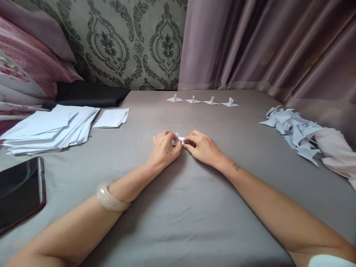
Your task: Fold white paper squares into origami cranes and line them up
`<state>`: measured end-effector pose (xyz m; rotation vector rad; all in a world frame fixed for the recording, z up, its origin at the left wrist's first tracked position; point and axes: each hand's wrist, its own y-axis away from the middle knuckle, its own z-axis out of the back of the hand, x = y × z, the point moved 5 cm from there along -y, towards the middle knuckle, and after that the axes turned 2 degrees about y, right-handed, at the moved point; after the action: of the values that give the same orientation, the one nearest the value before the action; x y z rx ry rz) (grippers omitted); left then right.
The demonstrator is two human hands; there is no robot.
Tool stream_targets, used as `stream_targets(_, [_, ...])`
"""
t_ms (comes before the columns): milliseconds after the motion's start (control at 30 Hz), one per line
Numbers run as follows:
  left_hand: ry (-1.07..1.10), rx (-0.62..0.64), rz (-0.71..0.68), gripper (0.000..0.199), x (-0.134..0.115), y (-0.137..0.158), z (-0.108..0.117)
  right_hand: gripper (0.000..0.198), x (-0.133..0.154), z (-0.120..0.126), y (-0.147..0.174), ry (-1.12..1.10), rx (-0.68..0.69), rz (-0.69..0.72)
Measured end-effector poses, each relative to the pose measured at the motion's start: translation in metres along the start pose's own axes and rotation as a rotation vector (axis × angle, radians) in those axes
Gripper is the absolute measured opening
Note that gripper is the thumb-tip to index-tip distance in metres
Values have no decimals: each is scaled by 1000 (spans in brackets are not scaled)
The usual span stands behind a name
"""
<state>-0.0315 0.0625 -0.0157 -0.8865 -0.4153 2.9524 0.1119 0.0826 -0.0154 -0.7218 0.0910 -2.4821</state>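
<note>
A small folded piece of white paper [180, 139] is pinched between my two hands, low over the grey cloth in the middle. My left hand [166, 148] grips its left end with thumb and fingers, hiding part of it. At the other end, my right hand [204, 148] closes thumb and fingertips on the paper. The two thumbs almost meet at its near side. Beyond my hands stands a row of several folded paper cranes [193, 99], their wings spread.
Stacked white paper sheets [52, 128] and a smaller pile of paper squares [111, 118] lie at left, with a phone [20, 194] nearer. A black folded item [89, 93] sits behind them. Heaped paper cranes [294, 128] lie at right beside pale fabric [338, 152]. Curtains border the back.
</note>
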Motion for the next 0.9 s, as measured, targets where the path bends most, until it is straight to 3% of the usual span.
stream_targets(167, [164,90,77,25,-10,6,3,14,-6,-1,-2,-48,-5,-28])
stream_targets(333, [266,131,167,21,-8,8,4,19,-5,1,-3,-28,16,10])
stream_targets(467, [267,63,8,35,-5,4,1,11,-5,3,-7,-88,28,92])
stream_targets(533, [300,88,-57,29,-3,2,-4,10,-5,4,-8,-140,24,89])
stream_targets(733, [302,159,-39,13,0,-7,-13,12,-7,8,-4,-198,-73,-65])
stream_targets(900, [270,139,-68,13,-4,-8,-11,7,-5,8,-2,-175,-40,-111])
